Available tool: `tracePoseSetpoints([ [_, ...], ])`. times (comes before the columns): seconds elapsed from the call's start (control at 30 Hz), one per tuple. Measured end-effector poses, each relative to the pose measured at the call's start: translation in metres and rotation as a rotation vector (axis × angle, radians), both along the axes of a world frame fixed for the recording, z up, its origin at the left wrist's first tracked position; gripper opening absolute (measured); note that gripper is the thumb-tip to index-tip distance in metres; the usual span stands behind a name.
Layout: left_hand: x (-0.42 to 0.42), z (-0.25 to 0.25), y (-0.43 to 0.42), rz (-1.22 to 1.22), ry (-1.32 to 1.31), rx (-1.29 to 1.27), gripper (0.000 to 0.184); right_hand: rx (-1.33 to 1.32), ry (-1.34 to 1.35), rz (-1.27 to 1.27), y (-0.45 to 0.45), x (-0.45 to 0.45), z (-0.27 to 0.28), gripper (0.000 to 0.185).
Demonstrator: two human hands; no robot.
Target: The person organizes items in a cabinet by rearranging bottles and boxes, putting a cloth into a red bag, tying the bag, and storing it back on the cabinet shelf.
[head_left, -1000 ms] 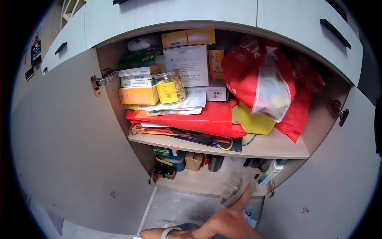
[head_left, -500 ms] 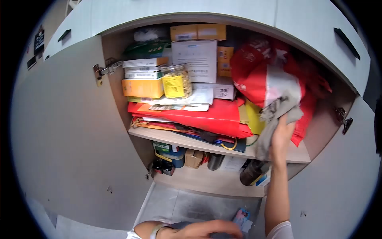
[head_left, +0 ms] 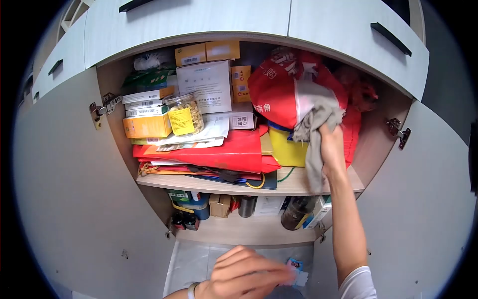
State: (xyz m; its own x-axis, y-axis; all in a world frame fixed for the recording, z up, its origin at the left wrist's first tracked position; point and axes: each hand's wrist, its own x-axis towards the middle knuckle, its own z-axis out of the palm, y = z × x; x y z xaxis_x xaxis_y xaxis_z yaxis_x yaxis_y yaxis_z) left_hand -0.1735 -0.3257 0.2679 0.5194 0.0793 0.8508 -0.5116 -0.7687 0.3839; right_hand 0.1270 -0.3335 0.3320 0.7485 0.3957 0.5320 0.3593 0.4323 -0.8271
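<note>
My right hand (head_left: 332, 149) is closed around a crumpled grey cloth (head_left: 318, 124), whose loose end hangs down past the upper shelf's front edge. The cloth lies against a red and white plastic bag (head_left: 274, 89) that bulges on the right side of the shelf. Beneath that bag, a yellow bag (head_left: 285, 147) shows its front. Low in front of the cabinet, my left hand (head_left: 244, 274) is in the air with its fingers loosely bent and pointing right, slightly blurred; nothing shows in it. Its fingertips overlap a small blue and pink packet (head_left: 295, 269) on the floor.
Left on the upper shelf (head_left: 318, 187) are stacked boxes (head_left: 147, 124), a yellow-labelled jar (head_left: 184, 117), a white carton (head_left: 204, 87) and a flat red bag (head_left: 214, 154). Below stand a dark bottle (head_left: 298, 214) and a metal cup (head_left: 247, 206). Both doors, left (head_left: 74, 189) and right (head_left: 413, 199), stand open.
The view has shifted, so the cabinet sits further left. My left hand has risen further into view. My right hand still grips the grey cloth by the red bag, and more of the yellow bag shows.
</note>
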Motion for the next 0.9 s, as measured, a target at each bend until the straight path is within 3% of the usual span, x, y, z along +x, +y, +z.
tracePoseSetpoints([
  [0.07,0.01,-0.011,-0.006,0.013,0.11,-0.071,0.019,0.006,0.071,0.072,-0.006,0.0,-0.023,0.027],
  [0.13,0.014,-0.028,-0.007,0.005,0.258,-0.206,0.032,0.043,0.042,-0.094,-0.019,-0.023,-0.053,0.024],
  [0.17,0.019,-0.034,-0.004,0.001,0.26,-0.202,0.032,0.051,0.119,-0.004,-0.031,-0.037,-0.068,0.024],
  [0.23,0.03,-0.045,0.0,0.157,0.203,-0.037,0.049,0.015,0.111,-0.131,-0.047,-0.068,-0.105,0.027],
  [0.3,0.041,-0.057,0.0,0.237,0.249,0.034,0.059,-0.177,0.07,0.012,-0.069,-0.098,-0.141,0.034],
  [0.33,0.046,-0.063,0.001,0.323,0.294,0.105,0.07,-0.255,0.151,0.126,-0.075,-0.106,-0.154,0.038],
  [0.4,0.049,-0.084,0.009,0.289,0.302,0.08,0.073,-0.452,0.438,0.404,-0.089,-0.123,-0.163,0.047],
  [0.43,0.049,-0.092,0.016,0.255,0.308,0.057,0.078,-0.45,0.437,0.401,-0.095,-0.125,-0.15,0.047],
  [0.5,0.042,-0.1,0.027,0.292,0.261,0.142,0.088,-1.002,0.261,0.573,-0.104,-0.121,-0.126,0.051],
  [0.53,0.035,-0.104,0.029,0.258,0.337,0.056,0.088,-0.618,0.078,0.724,-0.101,-0.126,-0.13,0.055],
  [0.57,0.032,-0.107,0.029,0.224,0.413,-0.028,0.089,-0.619,0.084,0.721,-0.102,-0.121,-0.124,0.055],
  [0.63,0.032,-0.108,0.026,0.219,0.408,-0.022,0.085,-1.005,-0.279,0.718,-0.102,-0.104,-0.101,0.058],
  [0.67,0.032,-0.107,0.023,0.202,0.415,-0.081,0.083,-1.002,-0.277,0.716,-0.099,-0.098,-0.101,0.058],
  [0.73,0.035,-0.104,0.021,0.185,0.422,-0.133,0.081,-0.866,-0.689,0.585,-0.089,-0.084,-0.105,0.063],
  [0.83,0.04,-0.096,0.019,0.166,0.368,-0.206,0.076,-0.884,-0.642,0.733,-0.079,-0.072,-0.076,0.066],
  [0.9,0.042,-0.088,0.018,0.187,0.301,-0.187,0.068,-0.932,-0.705,0.731,-0.082,-0.067,-0.049,0.058],
])
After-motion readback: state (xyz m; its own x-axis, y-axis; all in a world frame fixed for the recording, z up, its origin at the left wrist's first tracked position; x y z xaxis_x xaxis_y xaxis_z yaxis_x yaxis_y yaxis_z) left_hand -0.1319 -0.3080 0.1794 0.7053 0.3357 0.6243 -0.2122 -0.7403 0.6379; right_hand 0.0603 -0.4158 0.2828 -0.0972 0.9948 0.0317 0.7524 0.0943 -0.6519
